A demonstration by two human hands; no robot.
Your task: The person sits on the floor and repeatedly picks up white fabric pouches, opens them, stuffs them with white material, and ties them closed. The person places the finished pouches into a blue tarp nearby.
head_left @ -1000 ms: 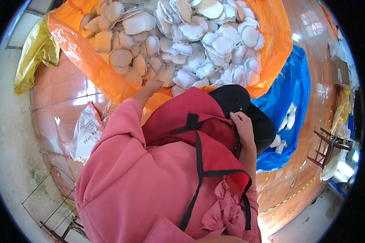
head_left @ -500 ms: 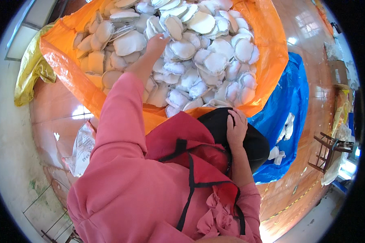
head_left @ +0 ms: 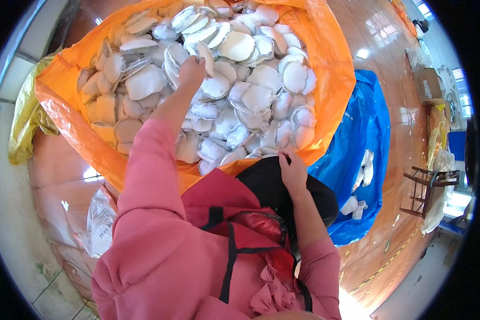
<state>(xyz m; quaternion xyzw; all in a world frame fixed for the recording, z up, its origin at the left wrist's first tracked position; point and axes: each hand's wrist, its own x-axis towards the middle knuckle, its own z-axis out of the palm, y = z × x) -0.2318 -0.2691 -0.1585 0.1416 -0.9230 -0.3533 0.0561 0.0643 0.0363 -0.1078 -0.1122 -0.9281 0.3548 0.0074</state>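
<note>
A large heap of white, oval, soft-looking pads (head_left: 256, 98) with rough edges fills an orange plastic sack (head_left: 336, 48) in front of me. My left hand (head_left: 192, 73) reaches into the heap, its fingers closed on the edge of an upright white pad (head_left: 205, 57). Part of that grip is hidden behind the hand. At the sack's near edge is my right hand (head_left: 294, 172), above my black-clad knee (head_left: 321, 200). Its fingers are apart and slightly bent, with nothing seen in them; whether the fingertips touch the sack rim cannot be made out.
A blue plastic sack (head_left: 369, 122) with a few white pieces (head_left: 353, 207) lies right of the orange one. Farther right stand a wooden stool (head_left: 426, 189) and a cardboard box (head_left: 430, 85). At left are a yellow sack (head_left: 25, 125) and a white bag (head_left: 101, 218).
My left hand has closed on the pad beside it. My right hand has lifted from lying on my knee and moved toward the sack's near edge. The whole view has shifted slightly.
</note>
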